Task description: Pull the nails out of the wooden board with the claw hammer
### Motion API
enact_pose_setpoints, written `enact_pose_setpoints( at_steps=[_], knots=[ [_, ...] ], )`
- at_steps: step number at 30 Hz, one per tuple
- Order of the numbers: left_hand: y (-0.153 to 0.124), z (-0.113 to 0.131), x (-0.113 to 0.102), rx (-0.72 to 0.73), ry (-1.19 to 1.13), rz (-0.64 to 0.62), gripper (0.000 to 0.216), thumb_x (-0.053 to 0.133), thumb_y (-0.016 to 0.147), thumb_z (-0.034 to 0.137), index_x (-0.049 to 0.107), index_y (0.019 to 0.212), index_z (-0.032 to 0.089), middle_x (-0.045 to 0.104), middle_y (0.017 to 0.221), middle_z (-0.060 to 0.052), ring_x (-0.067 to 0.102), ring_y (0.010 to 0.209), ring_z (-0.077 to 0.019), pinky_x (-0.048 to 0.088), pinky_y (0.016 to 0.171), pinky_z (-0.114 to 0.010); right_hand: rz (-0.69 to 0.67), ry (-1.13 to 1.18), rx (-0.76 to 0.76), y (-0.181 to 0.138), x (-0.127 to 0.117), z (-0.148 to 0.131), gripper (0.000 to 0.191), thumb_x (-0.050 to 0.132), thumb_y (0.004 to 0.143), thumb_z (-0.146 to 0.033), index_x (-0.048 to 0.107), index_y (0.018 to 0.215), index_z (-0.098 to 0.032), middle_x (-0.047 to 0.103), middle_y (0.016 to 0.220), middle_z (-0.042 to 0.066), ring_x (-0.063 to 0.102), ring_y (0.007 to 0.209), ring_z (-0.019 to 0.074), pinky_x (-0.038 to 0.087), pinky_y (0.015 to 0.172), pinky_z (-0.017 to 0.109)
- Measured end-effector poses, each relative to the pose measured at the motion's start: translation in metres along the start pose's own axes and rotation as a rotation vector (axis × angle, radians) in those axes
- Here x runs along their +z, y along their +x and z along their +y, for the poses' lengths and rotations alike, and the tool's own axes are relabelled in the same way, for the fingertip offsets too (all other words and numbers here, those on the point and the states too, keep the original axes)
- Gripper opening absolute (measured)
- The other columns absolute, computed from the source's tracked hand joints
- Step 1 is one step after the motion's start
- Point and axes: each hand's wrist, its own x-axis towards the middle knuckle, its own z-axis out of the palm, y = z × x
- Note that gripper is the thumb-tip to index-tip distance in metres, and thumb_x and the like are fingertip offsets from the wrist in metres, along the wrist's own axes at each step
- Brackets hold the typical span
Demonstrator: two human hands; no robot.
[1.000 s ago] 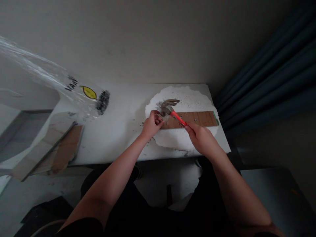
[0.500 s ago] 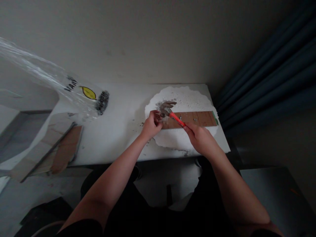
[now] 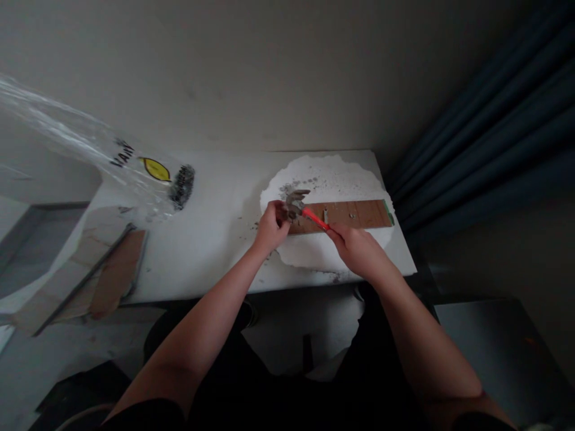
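A claw hammer [image 3: 315, 218] with a red handle is gripped in my right hand [image 3: 359, 246], its grey head over the left end of a flat brown board [image 3: 363, 214]. My left hand [image 3: 270, 228] is at that same end, fingers curled and pinched beside the hammer head. What those fingers hold, if anything, is hidden. Small grey bits lie on the board, and grey crumbs [image 3: 309, 181] are scattered behind it. Beneath the board spreads an uneven white sheet-like patch [image 3: 309, 254] on the white table [image 3: 215, 239].
Clear plastic wrapping with a yellow print [image 3: 156, 169] hangs over the table's left side. Brown and grey board pieces [image 3: 117, 272] lie at the left front edge. A dark curtain [image 3: 494, 131] hangs on the right, above a dark box-like surface [image 3: 494, 341].
The hammer head has come down slightly toward the board's left end, near my left fingers. My left hand stays at the board's end, and the whole view has shifted a little.
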Motion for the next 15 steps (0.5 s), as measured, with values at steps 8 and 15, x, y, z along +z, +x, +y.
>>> enact_pose_setpoints(
  at_steps=[8, 15],
  knots=[
    [0.0011, -0.0047, -0.0006, 0.052, 0.006, 0.041, 0.029, 0.053, 0.075, 0.006, 0.053, 0.1, 0.02, 0.06, 0.095, -0.004, 0.057, 0.077, -0.0146, 0.049, 0.075, -0.03, 0.005, -0.001, 0.006, 0.0027, 0.002, -0.001, 0.041, 0.034, 0.107, -0.04, 0.068, 0.119, -0.022, 0.076, 0.095, 0.011, 0.07, 0.083, 0.0248, 0.041, 0.067, 0.031],
    [0.0011, 0.0014, -0.0031, 0.04, 0.016, -0.053, 0.017, 0.073, 0.078, 0.028, 0.062, 0.082, 0.017, 0.056, 0.106, -0.006, 0.047, 0.059, -0.0064, 0.048, 0.06, -0.026, 0.062, 0.029, 0.0, -0.0013, -0.0027, -0.0029, 0.041, 0.034, 0.106, -0.04, 0.066, 0.124, -0.022, 0.076, 0.1, 0.011, 0.07, 0.085, 0.0261, 0.04, 0.066, 0.032]
  ],
)
